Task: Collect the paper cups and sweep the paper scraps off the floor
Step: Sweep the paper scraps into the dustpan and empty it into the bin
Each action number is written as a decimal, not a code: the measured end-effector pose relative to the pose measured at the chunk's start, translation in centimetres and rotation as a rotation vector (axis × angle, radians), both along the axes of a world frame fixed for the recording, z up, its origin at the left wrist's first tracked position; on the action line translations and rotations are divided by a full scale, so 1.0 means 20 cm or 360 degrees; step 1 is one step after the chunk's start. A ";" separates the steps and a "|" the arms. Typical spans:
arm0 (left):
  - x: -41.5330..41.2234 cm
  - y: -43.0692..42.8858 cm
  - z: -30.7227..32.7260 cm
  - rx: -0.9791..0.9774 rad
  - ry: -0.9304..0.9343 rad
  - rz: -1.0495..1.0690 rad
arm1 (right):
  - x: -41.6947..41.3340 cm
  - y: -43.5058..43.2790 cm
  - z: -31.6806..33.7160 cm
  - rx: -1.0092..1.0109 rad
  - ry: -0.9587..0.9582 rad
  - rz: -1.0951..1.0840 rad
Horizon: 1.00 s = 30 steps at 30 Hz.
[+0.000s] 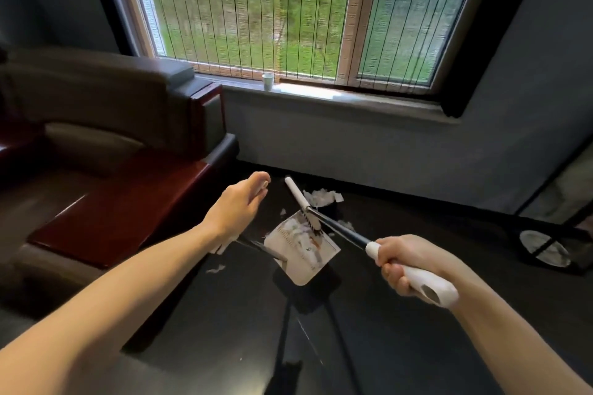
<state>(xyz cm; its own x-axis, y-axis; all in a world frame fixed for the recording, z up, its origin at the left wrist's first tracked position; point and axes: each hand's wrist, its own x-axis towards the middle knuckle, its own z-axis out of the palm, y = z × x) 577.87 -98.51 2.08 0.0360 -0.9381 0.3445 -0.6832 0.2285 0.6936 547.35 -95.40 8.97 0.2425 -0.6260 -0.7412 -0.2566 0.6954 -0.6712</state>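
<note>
My right hand (407,263) grips the white handle of a broom (340,231), whose dark pole runs down to bristles over a white dustpan (301,253) on the dark floor. The pan holds several paper scraps. A white rod (296,192) sticks up just past the bristles. My left hand (240,202) hovers with straight fingers to the left of that rod's tip and holds nothing. A pile of white scraps (321,197) lies by the wall behind the pan, and a loose scrap (215,269) lies near my left forearm. A white paper cup (267,81) stands on the windowsill.
A dark sofa with a red wooden armrest (128,208) fills the left side, close to the dustpan. The wall under the window (369,151) bounds the floor behind. A dark frame with a round pale disc (542,247) stands at the right.
</note>
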 end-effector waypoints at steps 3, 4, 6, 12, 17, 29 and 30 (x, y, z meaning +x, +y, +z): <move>0.05 -0.16 0.02 -0.0034 -0.0041 -0.0007 | 0.06 -0.12 0.01 -0.0014 0.0009 -0.0010; 0.07 -0.22 0.02 -0.0034 -0.0072 -0.0015 | 0.08 -0.15 0.01 -0.0022 0.0006 -0.0017; 0.10 -0.33 0.04 -0.0040 -0.0104 -0.0046 | 0.12 -0.23 0.01 -0.0066 0.0004 -0.0041; 0.19 -0.60 0.07 -0.0122 -0.0160 -0.0052 | 0.24 -0.43 -0.04 -0.0249 0.0093 -0.0132; 0.15 -0.80 0.10 -0.0186 -0.0406 -0.0132 | 0.26 -0.57 -0.08 -0.0425 0.0208 -0.0170; -0.21 -1.15 0.17 -0.0513 -0.1282 -0.0632 | 0.06 -0.85 -0.40 -0.0469 0.0296 -0.0161; -0.23 -1.17 0.16 -0.0529 -0.1315 -0.0676 | 0.05 -0.84 -0.45 -0.0435 0.0285 -0.0173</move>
